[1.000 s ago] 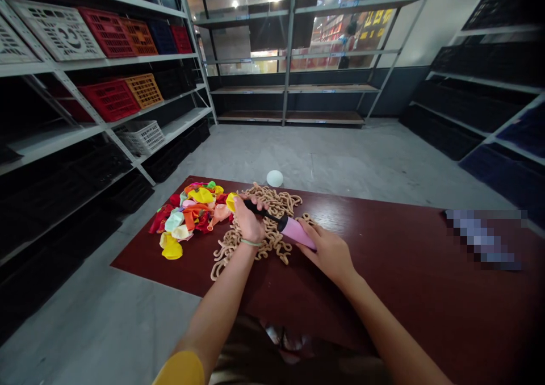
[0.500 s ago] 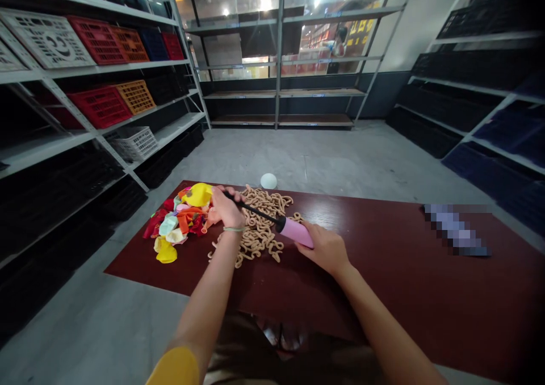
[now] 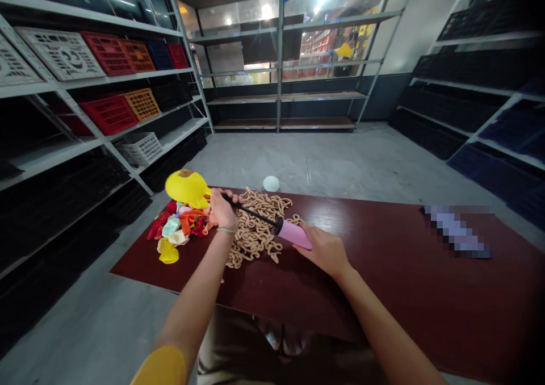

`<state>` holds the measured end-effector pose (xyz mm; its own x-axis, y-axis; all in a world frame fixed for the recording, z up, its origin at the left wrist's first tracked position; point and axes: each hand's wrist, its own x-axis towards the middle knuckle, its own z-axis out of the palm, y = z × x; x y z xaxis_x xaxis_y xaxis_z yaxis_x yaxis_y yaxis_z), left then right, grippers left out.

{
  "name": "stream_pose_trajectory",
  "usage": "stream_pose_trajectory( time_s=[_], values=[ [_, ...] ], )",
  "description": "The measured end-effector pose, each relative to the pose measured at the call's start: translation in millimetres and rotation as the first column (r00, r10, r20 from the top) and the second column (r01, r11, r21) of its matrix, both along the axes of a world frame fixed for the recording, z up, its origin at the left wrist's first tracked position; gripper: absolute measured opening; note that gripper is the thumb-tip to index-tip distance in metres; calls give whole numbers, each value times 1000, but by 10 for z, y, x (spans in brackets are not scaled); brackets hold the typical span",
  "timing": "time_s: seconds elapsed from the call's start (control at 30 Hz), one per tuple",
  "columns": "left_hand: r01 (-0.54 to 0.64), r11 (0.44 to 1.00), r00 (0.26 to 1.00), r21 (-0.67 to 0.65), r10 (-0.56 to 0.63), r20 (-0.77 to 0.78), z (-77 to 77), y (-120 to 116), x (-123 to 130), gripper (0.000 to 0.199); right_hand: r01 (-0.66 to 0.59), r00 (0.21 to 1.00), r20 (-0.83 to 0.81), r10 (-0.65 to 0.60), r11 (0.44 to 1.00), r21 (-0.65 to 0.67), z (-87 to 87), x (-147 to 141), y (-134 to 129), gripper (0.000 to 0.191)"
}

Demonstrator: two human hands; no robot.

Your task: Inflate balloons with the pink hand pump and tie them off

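My left hand [image 3: 223, 210] is closed around the black front end of a balloon pump, where the neck of a yellow balloon [image 3: 187, 187] meets it. The balloon is partly inflated and sticks out to the left, with a brownish patch on top. My right hand [image 3: 327, 250] grips the pump's pink barrel [image 3: 296, 235]; a black rod [image 3: 259, 216] spans the gap between my hands. Below the balloon lies a pile of limp coloured balloons [image 3: 187, 223]. Under the pump spreads a heap of tan, curled, cord-like pieces [image 3: 251, 242], partly covered by my left hand and arm.
The dark red table [image 3: 383, 271] carries a pixelated flat object [image 3: 457, 231] at right. A pale round thing [image 3: 271, 183] shows at its far edge. Racks with crates [image 3: 113, 53] stand left, dark bins [image 3: 451, 101] right, and a metal shelf [image 3: 279, 95] ahead.
The yellow balloon has swollen and now stands out further to the left and higher. My left hand has shifted slightly left; my right hand is nearly where it was.
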<state>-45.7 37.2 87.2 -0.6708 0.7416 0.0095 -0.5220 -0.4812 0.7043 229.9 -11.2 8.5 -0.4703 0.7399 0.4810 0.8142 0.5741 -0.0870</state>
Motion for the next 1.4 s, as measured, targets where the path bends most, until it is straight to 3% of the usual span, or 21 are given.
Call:
stream_pose_trajectory(
  time_s=[0.07,0.17,0.33,0.43,0.57,0.73,0.8,0.87,0.93,1.07,1.17,1.27,1.4],
  values=[
    [-9,998,1000,69,8,18,112,-3,-98,18,-6,999,-36,5,1000,-13,8,-80,-36,49],
    [20,989,998,146,-28,51,136,-64,113,15,7,995,-100,-14,998,-67,-10,-177,-81,46],
    [210,966,977,149,-214,10,-93,-212,866,26,61,978,-194,-80,993,-105,-65,-149,-77,49],
    [296,950,954,99,-300,26,-234,-252,1018,28,55,982,-172,-75,991,-121,-64,-108,-66,51],
    [317,947,946,59,-320,45,-262,-199,697,26,23,993,-108,-38,991,-134,-40,-70,-55,49],
    [278,957,958,88,-283,52,17,-40,-11,21,11,995,-95,-20,996,-92,-16,-23,-28,51],
    [262,956,962,130,-270,49,135,-6,-157,20,18,993,-112,-28,996,-86,-18,-41,-29,53],
    [228,962,969,154,-240,64,198,-17,-119,22,27,990,-139,-39,996,-86,-31,-82,-41,53],
    [205,968,973,143,-218,82,186,-75,109,27,43,983,-174,-59,994,-96,-50,-128,-60,53],
    [295,952,953,85,-299,43,-10,-253,808,31,66,969,-230,-91,991,-112,-77,-151,-89,53],
    [244,968,968,54,-247,45,-162,-301,1071,29,33,978,-202,-53,994,-102,-74,-93,-82,53],
    [161,987,987,-16,-161,24,-183,-236,846,25,-6,990,-140,-10,994,-107,-54,-26,-55,49],
    [72,997,996,-14,-72,48,-17,-147,127,16,-49,995,-91,42,996,-75,-14,-29,-45,48]
  ],
)
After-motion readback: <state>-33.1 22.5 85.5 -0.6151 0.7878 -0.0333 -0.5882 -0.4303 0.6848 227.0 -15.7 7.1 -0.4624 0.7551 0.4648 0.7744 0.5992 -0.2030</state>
